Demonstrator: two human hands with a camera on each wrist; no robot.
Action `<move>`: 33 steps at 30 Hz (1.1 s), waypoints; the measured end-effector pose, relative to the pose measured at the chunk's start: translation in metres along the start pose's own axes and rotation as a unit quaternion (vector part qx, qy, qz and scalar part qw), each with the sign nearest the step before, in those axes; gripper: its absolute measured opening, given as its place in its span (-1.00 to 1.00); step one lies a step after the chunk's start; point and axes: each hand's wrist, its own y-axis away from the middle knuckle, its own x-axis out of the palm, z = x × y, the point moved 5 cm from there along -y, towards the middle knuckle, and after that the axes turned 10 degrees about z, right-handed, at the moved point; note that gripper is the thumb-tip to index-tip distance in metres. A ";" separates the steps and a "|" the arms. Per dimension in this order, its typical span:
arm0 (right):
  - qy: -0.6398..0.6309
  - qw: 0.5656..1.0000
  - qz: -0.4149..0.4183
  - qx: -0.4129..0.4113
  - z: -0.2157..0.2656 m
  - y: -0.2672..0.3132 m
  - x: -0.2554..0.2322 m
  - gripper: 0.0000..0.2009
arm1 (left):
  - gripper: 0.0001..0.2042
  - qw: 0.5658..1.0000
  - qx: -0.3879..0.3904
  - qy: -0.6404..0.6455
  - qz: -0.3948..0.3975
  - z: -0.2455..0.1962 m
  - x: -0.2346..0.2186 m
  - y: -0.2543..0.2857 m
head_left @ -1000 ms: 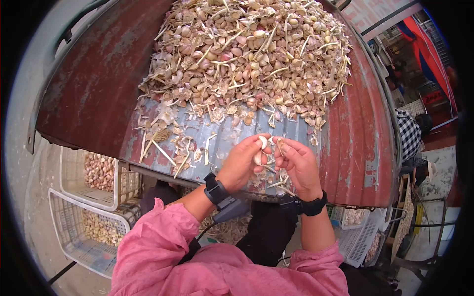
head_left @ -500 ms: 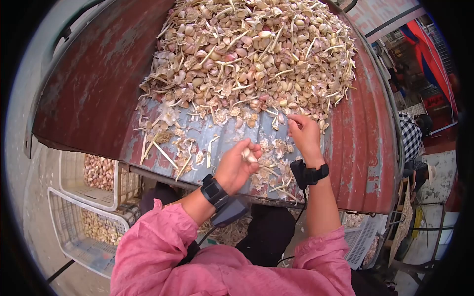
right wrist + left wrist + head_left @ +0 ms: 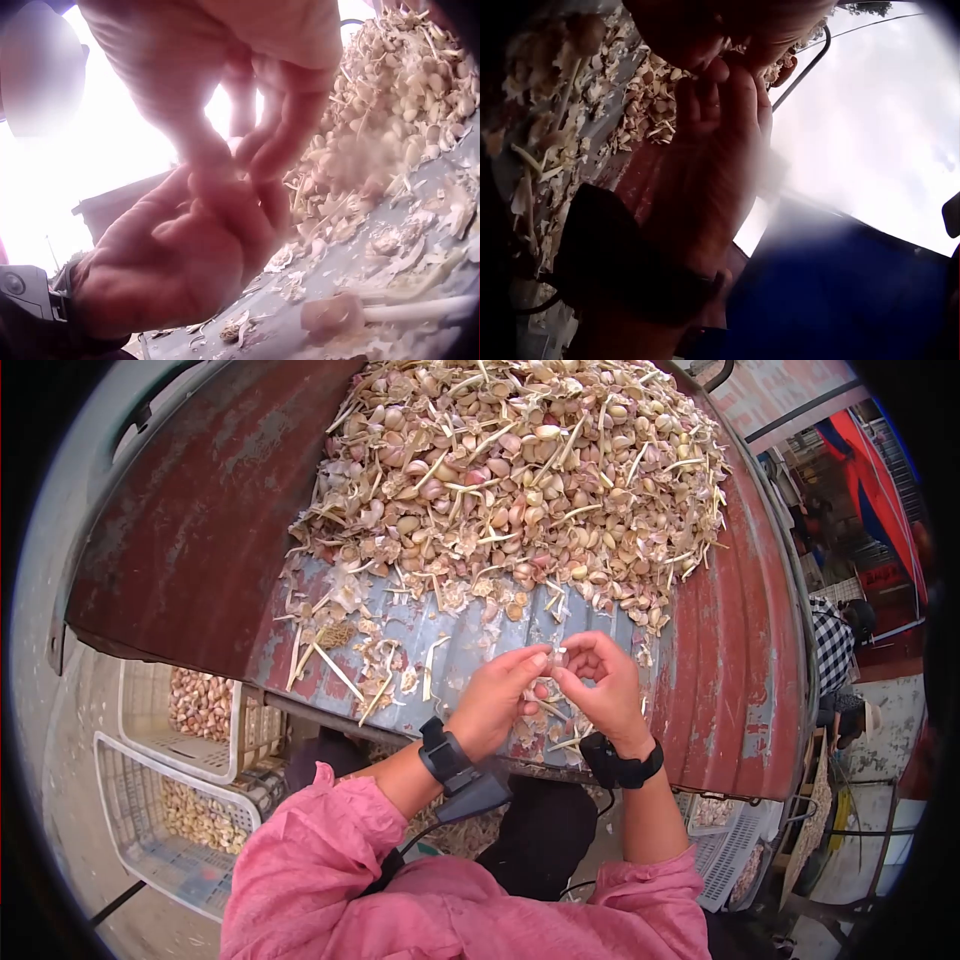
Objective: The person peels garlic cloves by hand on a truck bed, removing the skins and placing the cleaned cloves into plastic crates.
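Two bare hands, the left hand and the right hand, are working close together above the near part of a ribbed metal table, with their fingertips meeting. The left one is reaching in from the lower left, and its thumb and forefinger are pinching a small pale garlic clove; its other fingers are bending toward the palm, and I cannot tell what they are covering. The right one is leaning in from the opposite side, and its thumb and index finger are pinching the same clove, which is sitting between both hands. Both forearms are slanting upward out of pink sleeves, and each wrist is carrying a black strap. Beyond the fingers, a big garlic heap is covering the far part of the table, while loose skins and stems are lying near the left hand
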 end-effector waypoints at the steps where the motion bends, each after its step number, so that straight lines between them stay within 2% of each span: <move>1: 0.088 0.996 -0.006 -0.025 0.010 0.006 0.007 -0.85 | -0.74 0.998 0.015 -0.055 0.017 -0.002 0.007 0.003; 2: 0.087 0.996 -0.009 -0.024 0.013 0.009 0.010 -0.85 | -0.75 0.993 0.030 -0.110 0.034 -0.004 0.012 0.004; 5: 0.131 0.989 -0.067 -0.030 0.024 0.017 0.011 -0.83 | -0.75 0.985 0.066 -0.148 0.059 -0.005 0.014 0.007; 9: 0.134 0.988 -0.074 -0.004 0.037 0.023 0.011 -0.79 | -0.77 0.988 0.048 -0.134 0.063 -0.004 0.013 0.008; 11: -0.041 0.998 0.006 0.051 0.035 0.022 0.013 -0.77 | -0.79 0.997 0.060 -0.022 0.041 -0.003 0.008 0.008; 12: -0.041 0.998 0.006 0.049 0.032 0.017 0.004 -0.77 | -0.79 0.997 0.061 -0.023 0.041 -0.004 0.009 0.009; 14: 0.063 0.997 -0.014 0.052 0.016 -0.010 -0.020 -0.77 | -0.81 0.992 0.065 0.104 0.033 -0.006 0.009 0.011; 16: 0.135 0.990 -0.048 0.012 -0.005 -0.049 -0.037 -0.78 | -0.82 0.988 0.061 0.137 0.025 -0.006 0.006 0.009; 18: 0.296 0.954 -0.032 0.024 -0.008 -0.084 -0.030 -0.76 | -0.83 0.983 0.060 0.173 0.012 -0.009 0.002 0.008; 20: 0.318 0.948 0.002 -0.010 -0.040 -0.113 -0.016 -0.76 | -0.85 0.982 0.073 0.173 -0.024 -0.021 -0.001 0.009; 22: 0.339 0.939 0.034 -0.042 -0.042 -0.119 -0.004 -0.76 | -0.84 0.980 0.075 0.178 -0.039 -0.027 -0.002 0.011; 24: 0.385 0.920 0.065 0.036 -0.047 -0.108 -0.005 -0.75 | -0.83 0.977 0.071 0.190 -0.062 -0.032 -0.005 0.014; 25: 0.407 0.911 0.064 0.021 -0.043 -0.097 -0.004 -0.75 | -0.83 0.977 0.070 0.192 -0.064 -0.033 -0.004 0.016; 26: 0.406 0.911 0.065 0.025 -0.042 -0.082 -0.005 -0.75 | -0.81 0.984 0.088 0.147 -0.053 -0.036 -0.002 0.019; 28: 0.384 0.914 0.088 0.099 -0.046 -0.054 -0.010 -0.74 | -0.79 0.989 0.099 0.102 -0.039 -0.039 0.007 0.025; 29: 0.382 0.914 0.084 0.104 -0.041 -0.041 -0.012 -0.74 | -0.77 0.994 0.107 0.022 0.005 -0.041 0.017 0.032; 30: 0.357 0.923 0.056 0.129 -0.037 -0.027 -0.018 -0.75 | -0.76 0.990 0.114 -0.057 0.052 -0.044 0.031 0.041; 32: 0.330 0.931 0.023 0.156 -0.035 -0.015 -0.028 -0.75 | -0.78 0.990 0.083 -0.094 0.072 -0.043 0.059 0.070; 33: 0.330 0.935 -0.013 0.127 -0.033 -0.012 -0.032 -0.74 | -0.80 0.957 0.151 -0.187 0.162 -0.046 0.077 0.085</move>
